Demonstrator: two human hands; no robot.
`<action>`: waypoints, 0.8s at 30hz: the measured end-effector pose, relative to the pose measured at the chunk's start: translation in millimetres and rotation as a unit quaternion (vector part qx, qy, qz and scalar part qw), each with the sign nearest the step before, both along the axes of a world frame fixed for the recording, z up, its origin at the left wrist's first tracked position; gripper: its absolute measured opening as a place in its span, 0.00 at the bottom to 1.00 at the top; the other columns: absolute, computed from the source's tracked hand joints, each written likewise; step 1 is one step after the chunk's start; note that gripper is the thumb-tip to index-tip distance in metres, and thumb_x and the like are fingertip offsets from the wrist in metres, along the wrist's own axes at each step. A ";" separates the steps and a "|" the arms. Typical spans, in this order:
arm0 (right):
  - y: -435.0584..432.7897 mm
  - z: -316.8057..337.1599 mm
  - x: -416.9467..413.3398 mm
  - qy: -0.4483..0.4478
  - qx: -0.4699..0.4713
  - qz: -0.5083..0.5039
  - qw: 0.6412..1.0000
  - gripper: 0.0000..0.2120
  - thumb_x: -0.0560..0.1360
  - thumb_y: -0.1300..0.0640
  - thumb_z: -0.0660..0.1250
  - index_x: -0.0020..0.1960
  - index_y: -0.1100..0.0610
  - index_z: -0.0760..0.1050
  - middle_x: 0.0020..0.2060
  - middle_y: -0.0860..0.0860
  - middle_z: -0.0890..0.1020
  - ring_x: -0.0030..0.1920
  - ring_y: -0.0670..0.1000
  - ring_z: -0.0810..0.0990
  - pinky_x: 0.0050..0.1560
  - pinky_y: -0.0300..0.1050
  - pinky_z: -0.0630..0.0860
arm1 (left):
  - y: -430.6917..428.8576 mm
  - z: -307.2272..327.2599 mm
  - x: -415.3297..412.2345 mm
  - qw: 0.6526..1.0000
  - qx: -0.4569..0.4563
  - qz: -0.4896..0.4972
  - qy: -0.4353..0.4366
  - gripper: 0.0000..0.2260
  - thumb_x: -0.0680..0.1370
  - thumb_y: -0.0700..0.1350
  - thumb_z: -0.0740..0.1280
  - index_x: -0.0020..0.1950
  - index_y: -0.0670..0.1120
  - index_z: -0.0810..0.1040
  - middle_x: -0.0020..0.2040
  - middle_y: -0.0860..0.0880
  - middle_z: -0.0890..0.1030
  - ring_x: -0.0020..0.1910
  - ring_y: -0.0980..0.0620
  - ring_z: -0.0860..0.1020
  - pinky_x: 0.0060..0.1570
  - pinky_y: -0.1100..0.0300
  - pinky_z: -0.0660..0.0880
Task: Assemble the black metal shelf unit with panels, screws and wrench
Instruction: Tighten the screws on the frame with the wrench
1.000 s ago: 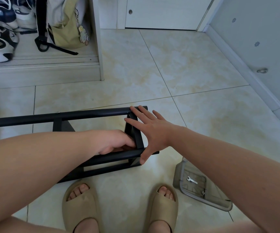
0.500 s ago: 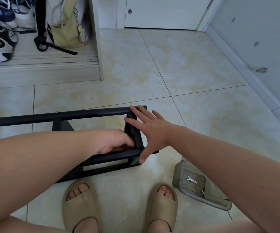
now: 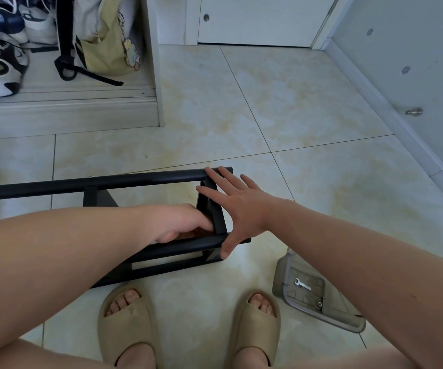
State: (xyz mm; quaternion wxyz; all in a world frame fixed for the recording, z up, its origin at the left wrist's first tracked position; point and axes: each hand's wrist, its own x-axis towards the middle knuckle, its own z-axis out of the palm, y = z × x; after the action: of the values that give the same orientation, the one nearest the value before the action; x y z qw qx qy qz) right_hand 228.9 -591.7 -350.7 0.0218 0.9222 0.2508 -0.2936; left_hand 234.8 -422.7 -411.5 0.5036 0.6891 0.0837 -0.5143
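On shelf frame point(image 3: 135, 181), right hand point(image 3: 241, 206) splayed flat, left hand point(image 3: 180, 222) curled, hold unclear.

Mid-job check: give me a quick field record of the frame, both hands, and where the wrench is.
frame: black shelf frame lying on the tiled floor
right hand: open, fingers straight, flat against the frame's end panel
left hand: fingers curled inside the same corner; whatever they hold is hidden
wrench: untouched, lying in the grey tray
tray position: on the floor, right of the feet, apart from the frame
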 end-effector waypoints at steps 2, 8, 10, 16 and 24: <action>0.0 -0.1 -0.2 0.000 -0.001 0.000 1.000 0.69 0.56 0.26 0.77 0.81 0.42 0.36 0.77 0.45 0.26 0.77 0.49 0.25 0.79 0.62 0.37 | 1.4 -1.4 -0.7 1.000 0.001 0.002 0.013 0.13 0.76 0.37 0.69 0.60 0.40 0.82 0.54 0.41 0.85 0.55 0.42 0.83 0.62 0.48 0.78; 0.2 -0.3 0.0 0.001 -0.002 0.000 1.000 0.69 0.57 0.26 0.77 0.81 0.42 0.36 0.77 0.45 0.26 0.77 0.49 0.25 0.79 0.62 0.36 | 1.7 1.3 -2.5 1.000 -0.024 0.002 0.004 0.14 0.77 0.31 0.63 0.57 0.40 0.83 0.55 0.40 0.85 0.56 0.42 0.83 0.60 0.52 0.78; 0.1 0.2 0.0 0.000 -0.002 0.001 1.000 0.69 0.57 0.26 0.77 0.81 0.42 0.36 0.77 0.45 0.26 0.77 0.49 0.25 0.79 0.62 0.36 | 1.4 0.1 -2.0 1.000 -0.023 0.012 0.010 0.13 0.77 0.32 0.63 0.57 0.39 0.83 0.55 0.40 0.84 0.53 0.42 0.83 0.59 0.53 0.78; 0.4 0.8 -0.6 0.001 0.001 -0.001 1.000 0.69 0.57 0.27 0.77 0.82 0.42 0.36 0.77 0.45 0.26 0.77 0.49 0.25 0.79 0.62 0.36 | -0.9 -1.7 -1.6 1.000 0.007 -0.004 0.004 0.13 0.77 0.42 0.70 0.61 0.43 0.81 0.51 0.43 0.86 0.42 0.48 0.84 0.42 0.58 0.80; 0.3 -0.2 0.5 0.003 0.001 -0.004 1.000 0.69 0.56 0.26 0.77 0.82 0.42 0.36 0.77 0.45 0.26 0.77 0.49 0.25 0.79 0.62 0.36 | 2.4 -2.6 0.9 1.000 -0.026 0.007 0.015 0.09 0.78 0.33 0.65 0.53 0.41 0.83 0.51 0.42 0.85 0.51 0.45 0.84 0.54 0.56 0.79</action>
State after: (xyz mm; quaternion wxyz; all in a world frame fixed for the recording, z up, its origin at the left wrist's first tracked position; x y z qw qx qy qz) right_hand 229.4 -591.4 -350.9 0.0186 0.9221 0.2480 -0.2965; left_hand 235.7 -420.3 -414.0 0.5241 0.6671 0.0829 -0.5229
